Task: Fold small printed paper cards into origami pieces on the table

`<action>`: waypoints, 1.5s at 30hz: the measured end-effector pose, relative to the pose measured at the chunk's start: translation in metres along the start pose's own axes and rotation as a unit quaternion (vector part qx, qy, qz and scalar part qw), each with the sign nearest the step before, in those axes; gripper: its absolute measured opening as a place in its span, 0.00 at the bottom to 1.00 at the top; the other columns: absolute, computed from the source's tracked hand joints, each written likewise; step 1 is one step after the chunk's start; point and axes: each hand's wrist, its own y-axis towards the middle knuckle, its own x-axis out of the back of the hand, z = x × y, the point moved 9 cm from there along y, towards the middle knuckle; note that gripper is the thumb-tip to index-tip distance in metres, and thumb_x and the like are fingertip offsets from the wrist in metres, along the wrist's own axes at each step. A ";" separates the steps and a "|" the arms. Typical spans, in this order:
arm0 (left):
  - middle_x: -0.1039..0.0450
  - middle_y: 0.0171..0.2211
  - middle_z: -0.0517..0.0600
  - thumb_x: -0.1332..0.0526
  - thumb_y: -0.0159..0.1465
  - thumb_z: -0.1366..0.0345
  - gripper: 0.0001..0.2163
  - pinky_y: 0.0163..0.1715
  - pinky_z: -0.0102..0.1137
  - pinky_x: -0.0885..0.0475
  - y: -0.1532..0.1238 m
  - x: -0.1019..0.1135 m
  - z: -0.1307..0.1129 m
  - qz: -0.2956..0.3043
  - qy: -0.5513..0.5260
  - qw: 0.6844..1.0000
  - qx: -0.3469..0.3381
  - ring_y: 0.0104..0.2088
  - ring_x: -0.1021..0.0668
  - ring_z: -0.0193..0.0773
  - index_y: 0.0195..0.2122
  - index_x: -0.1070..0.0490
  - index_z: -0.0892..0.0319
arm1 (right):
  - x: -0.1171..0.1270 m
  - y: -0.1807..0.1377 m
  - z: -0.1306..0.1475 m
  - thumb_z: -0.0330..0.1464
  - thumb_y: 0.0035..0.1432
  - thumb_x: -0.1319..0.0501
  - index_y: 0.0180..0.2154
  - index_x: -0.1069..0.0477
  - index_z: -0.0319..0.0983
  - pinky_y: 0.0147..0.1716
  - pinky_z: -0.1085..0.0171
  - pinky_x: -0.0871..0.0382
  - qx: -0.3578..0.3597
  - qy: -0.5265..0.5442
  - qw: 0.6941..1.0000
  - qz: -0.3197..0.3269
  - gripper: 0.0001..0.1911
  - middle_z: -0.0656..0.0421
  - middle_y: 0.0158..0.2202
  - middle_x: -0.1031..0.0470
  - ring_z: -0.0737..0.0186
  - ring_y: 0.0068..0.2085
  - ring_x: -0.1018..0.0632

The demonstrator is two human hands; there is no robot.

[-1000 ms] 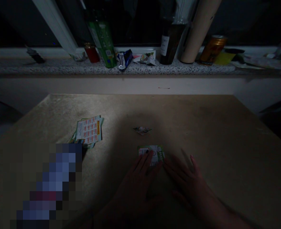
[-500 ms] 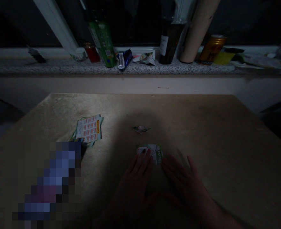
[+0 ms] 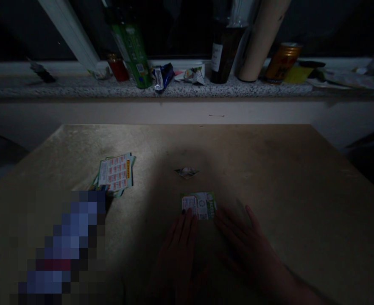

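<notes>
In dim light a small green and white printed paper (image 3: 199,206) lies flat on the beige table (image 3: 269,169). My left hand (image 3: 179,243) rests flat with its fingertips on the paper's near left edge. My right hand (image 3: 244,245) lies flat on the table just right of the paper, fingers spread, its fingertips at the paper's near right corner. A small folded paper piece (image 3: 187,172) sits a little beyond the paper.
A stack of printed cards (image 3: 115,173) lies at the left. A blurred-out object (image 3: 66,241) lies near the front left. The stone sill (image 3: 79,87) behind holds a green pack (image 3: 132,51), a dark bottle (image 3: 221,55), a cardboard tube (image 3: 260,38), a can (image 3: 280,61) and wrappers.
Both hands have slid back toward me, uncovering more of the green and white paper. The view has tilted slightly.
</notes>
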 end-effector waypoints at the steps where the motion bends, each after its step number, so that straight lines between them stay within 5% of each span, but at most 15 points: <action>1: 0.49 0.63 0.62 0.49 0.60 0.41 0.42 0.56 0.40 0.43 0.000 0.000 0.000 0.000 0.000 1.000 0.004 0.62 0.43 0.52 0.65 0.56 0.69 | 0.001 0.000 -0.001 0.39 0.63 0.50 0.62 0.51 0.33 0.62 0.46 0.79 -0.002 0.005 1.000 0.001 0.30 0.55 0.63 0.45 0.56 0.64 0.46; 5: 0.47 0.63 0.61 0.49 0.60 0.43 0.41 0.56 0.41 0.43 0.002 0.002 -0.002 -0.001 -0.002 1.000 0.003 0.61 0.42 0.52 0.65 0.58 0.69 | 0.007 0.004 0.003 0.36 0.62 0.48 0.64 0.56 0.33 0.62 0.47 0.78 0.012 0.023 1.000 -0.010 0.33 0.55 0.65 0.49 0.56 0.66 0.51; 16: 0.48 0.63 0.63 0.51 0.62 0.44 0.39 0.56 0.41 0.42 0.001 0.005 -0.002 -0.005 -0.022 1.000 0.007 0.62 0.42 0.51 0.64 0.55 0.70 | -0.015 0.020 0.010 0.46 0.61 0.49 0.65 0.62 0.36 0.64 0.51 0.71 0.042 0.133 0.985 0.100 0.39 0.53 0.66 0.58 0.57 0.66 0.53; 22: 0.49 0.63 0.65 0.51 0.63 0.45 0.40 0.56 0.40 0.43 -0.008 0.003 0.004 -0.044 0.003 0.998 -0.035 0.62 0.43 0.51 0.65 0.61 0.72 | -0.013 0.022 0.009 0.44 0.62 0.48 0.65 0.60 0.37 0.64 0.50 0.66 0.033 0.142 0.986 0.086 0.37 0.54 0.66 0.54 0.58 0.65 0.50; 31: 0.49 0.64 0.58 0.50 0.64 0.47 0.38 0.60 0.41 0.53 -0.020 0.002 0.021 -0.013 0.017 1.000 -0.010 0.62 0.43 0.49 0.66 0.62 0.67 | -0.009 0.024 0.010 0.40 0.62 0.49 0.64 0.56 0.37 0.64 0.49 0.59 0.026 0.119 0.991 0.061 0.33 0.56 0.65 0.49 0.59 0.65 0.48; 45: 0.53 0.65 0.58 0.47 0.63 0.49 0.38 0.60 0.41 0.54 -0.023 0.000 0.023 -0.010 0.023 1.000 0.005 0.63 0.46 0.50 0.66 0.62 0.66 | -0.006 0.024 0.010 0.38 0.63 0.49 0.64 0.56 0.36 0.64 0.50 0.60 0.024 0.128 0.990 0.048 0.32 0.55 0.65 0.49 0.60 0.65 0.47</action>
